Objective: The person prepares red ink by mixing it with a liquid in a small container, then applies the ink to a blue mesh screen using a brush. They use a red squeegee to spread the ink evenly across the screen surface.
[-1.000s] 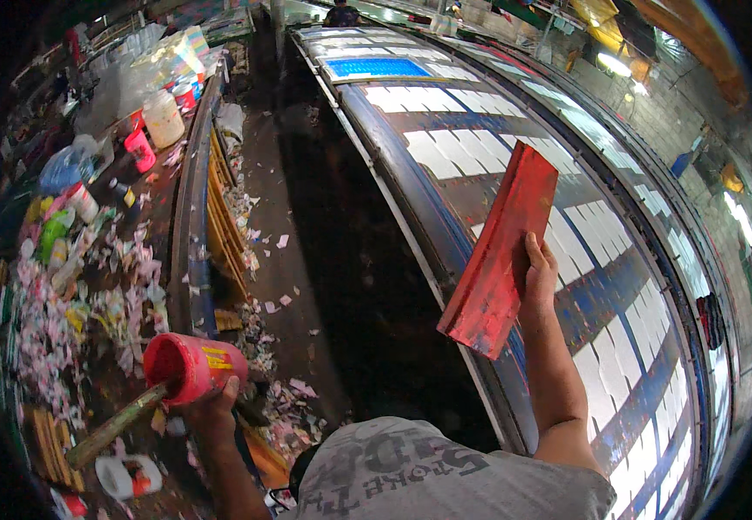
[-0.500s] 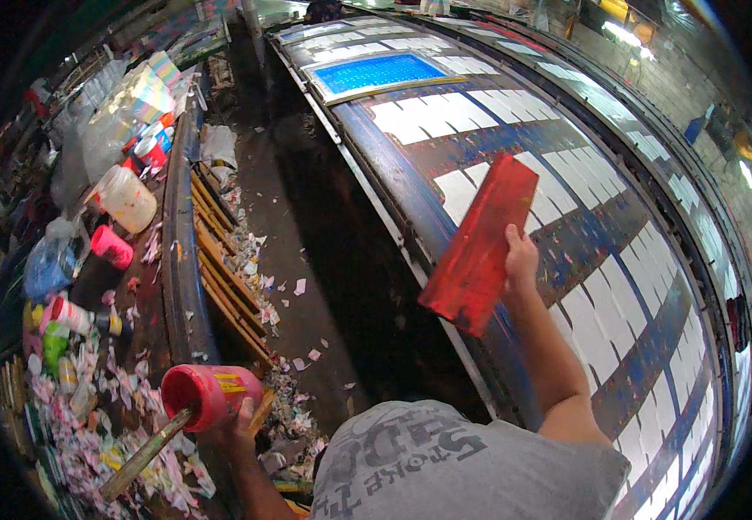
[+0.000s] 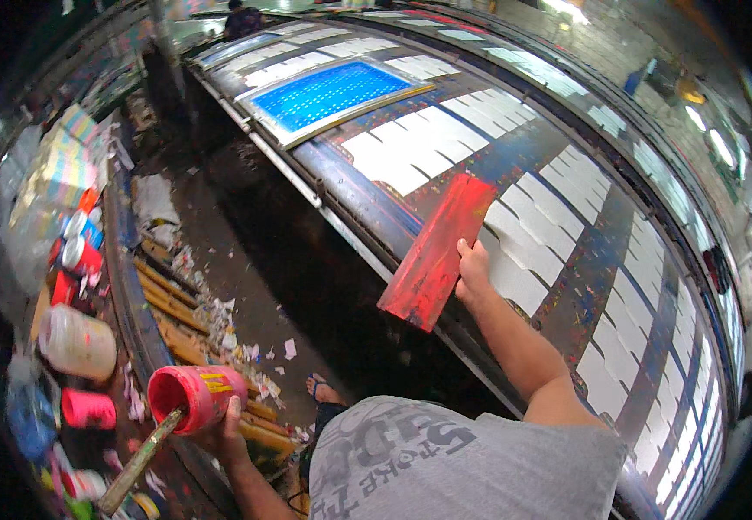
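Observation:
My left hand [image 3: 230, 433] is wrapped around a pinkish-red ink tub [image 3: 211, 394], which is tipped with its mouth to the left. A stained wooden stick [image 3: 140, 459] sticks out of that mouth. In my right hand [image 3: 474, 270] is a flat, rectangular squeegee [image 3: 438, 251] smeared with red ink, gripped by its right long edge and held above the near edge of a long printing table [image 3: 601, 251]. White cut pieces [image 3: 532, 230] lie in rows on the table. Farther along rests a framed blue printing screen [image 3: 333, 95].
On the left, a cluttered bench holds a cloudy plastic tub [image 3: 77, 342], a pink cup [image 3: 88, 409] and other containers. Wooden slats [image 3: 172, 303] lean beside it. Scraps litter the dark aisle floor [image 3: 246, 234]. Another person [image 3: 244, 19] is at the far end.
The view has shifted, with the table and blue screen now farther left. I still hold the tub and the squeegee. My foot has come into sight in the aisle.

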`<state>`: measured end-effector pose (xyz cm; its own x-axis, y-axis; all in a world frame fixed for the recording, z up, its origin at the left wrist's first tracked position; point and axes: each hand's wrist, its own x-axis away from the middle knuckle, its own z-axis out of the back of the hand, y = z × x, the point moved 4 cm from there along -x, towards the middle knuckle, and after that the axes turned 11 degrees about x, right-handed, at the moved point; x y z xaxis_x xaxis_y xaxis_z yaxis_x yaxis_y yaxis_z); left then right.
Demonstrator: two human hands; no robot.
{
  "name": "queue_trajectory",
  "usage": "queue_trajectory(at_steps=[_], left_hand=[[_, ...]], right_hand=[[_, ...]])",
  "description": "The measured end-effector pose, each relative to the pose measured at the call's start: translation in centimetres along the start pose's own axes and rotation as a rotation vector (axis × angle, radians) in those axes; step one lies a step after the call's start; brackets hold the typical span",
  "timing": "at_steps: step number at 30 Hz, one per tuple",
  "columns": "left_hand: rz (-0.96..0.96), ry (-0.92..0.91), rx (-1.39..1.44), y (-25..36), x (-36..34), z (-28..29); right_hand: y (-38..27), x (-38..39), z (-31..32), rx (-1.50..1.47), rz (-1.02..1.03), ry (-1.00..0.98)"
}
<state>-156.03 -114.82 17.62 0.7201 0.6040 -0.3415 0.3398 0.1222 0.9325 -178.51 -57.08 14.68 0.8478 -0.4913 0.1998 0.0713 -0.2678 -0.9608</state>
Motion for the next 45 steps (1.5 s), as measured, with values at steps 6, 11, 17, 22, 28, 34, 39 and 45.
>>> queue_trajectory(at_steps=[6, 11, 17, 22, 28, 34, 39, 45], left_hand=[[0.073, -0.168, 0.081, -5.7, -16.2, -4.5], [0.189, -0.379, 0.072, -8.8, -27.0, -9.6], [0.202, -0.438, 0.181, -13.1, -36.2, -17.9], [0.177, -0.522, 0.146, -16.8, -43.5, -24.6], [-0.053, -0.741, -0.24, -19.0, -50.6, -30.9], [0.226, -0.82, 0.155, -21.7, -55.3, -36.1], [0.213, -0.946, 0.231, -24.5, -61.1, -40.5], [0.155, -1.167, 0.359, -25.8, -68.9, -46.6]], right_hand=[[3.9, -4.3, -1.5, -0.079, -0.07, 0.127], [6.6, -5.2, -0.1, 0.111, -0.208, 0.212], [-4.0, -2.3, -1.4, 1.807, 0.192, 0.641], [-11.0, -7.8, -15.7, 1.211, 0.644, 0.502], [-15.1, -11.4, -47.0, 0.638, 1.294, -0.388], [-15.6, -7.3, -69.1, 0.212, 1.348, -0.743], [-13.5, -10.1, -76.1, 0.114, 1.339, -0.797], [-17.1, -16.9, -80.5, 0.187, 1.344, -0.479]])
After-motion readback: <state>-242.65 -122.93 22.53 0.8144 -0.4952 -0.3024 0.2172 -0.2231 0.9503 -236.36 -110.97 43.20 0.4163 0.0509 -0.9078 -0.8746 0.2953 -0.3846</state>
